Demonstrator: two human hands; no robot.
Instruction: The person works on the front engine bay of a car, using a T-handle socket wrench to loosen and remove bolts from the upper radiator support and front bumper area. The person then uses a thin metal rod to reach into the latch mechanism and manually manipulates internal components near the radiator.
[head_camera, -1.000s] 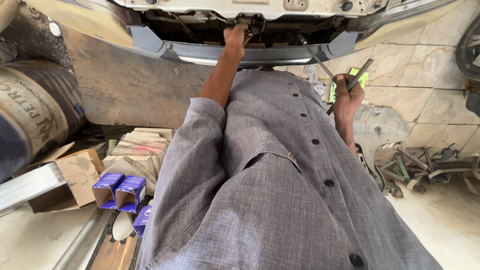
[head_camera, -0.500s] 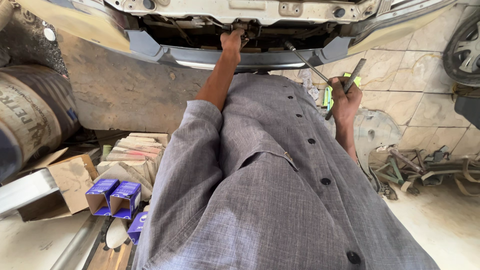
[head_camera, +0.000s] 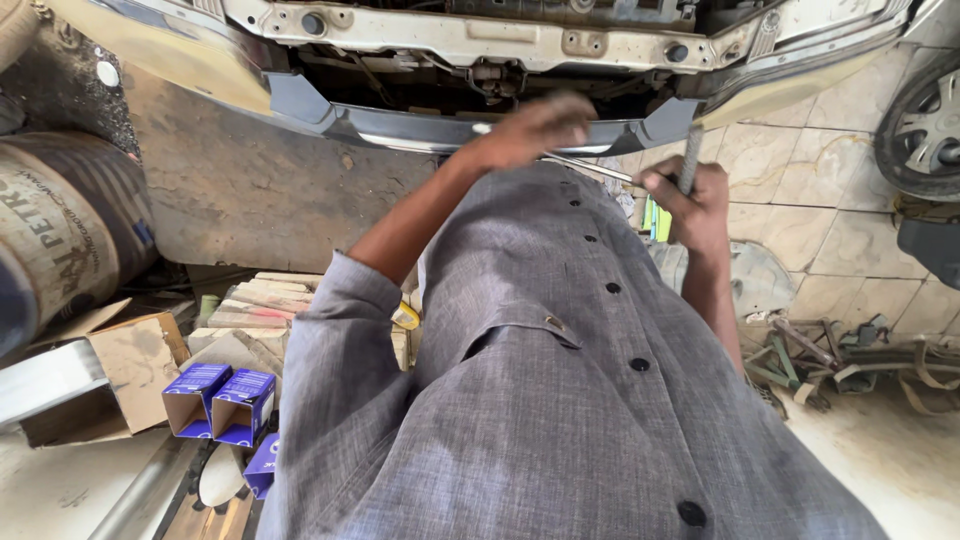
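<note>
My right hand (head_camera: 692, 205) is closed in a fist round a ribbed grey metal bar (head_camera: 690, 158); the fingers wrap it fully and the bar stands nearly upright out of the top of the fist. A thin bright metal rod (head_camera: 590, 168) runs from that fist leftward toward my left hand (head_camera: 535, 128). The left hand is motion-blurred, its fingers loosely curled; I cannot tell whether they touch the rod. Both hands sit just below the grey plastic lower edge of the car front (head_camera: 400, 125), whose bare cream-painted crossmember has bolt holes and rust spots.

Just beside the right fist, lower left, a green and yellow tool handle (head_camera: 657, 218) lies partly hidden by my grey woven buttoned shirt (head_camera: 560, 400).

Well below and left of the left hand: two small blue-and-white cardboard boxes (head_camera: 220, 402), open-ended and side by side, next to a torn brown carton (head_camera: 135, 365). Further left, a rusty steel drum (head_camera: 60, 235) on its side with dark lettering. Below the right hand, a tangle of dirty metal parts (head_camera: 850, 355) lies on the pale tiled floor (head_camera: 800, 170).
</note>
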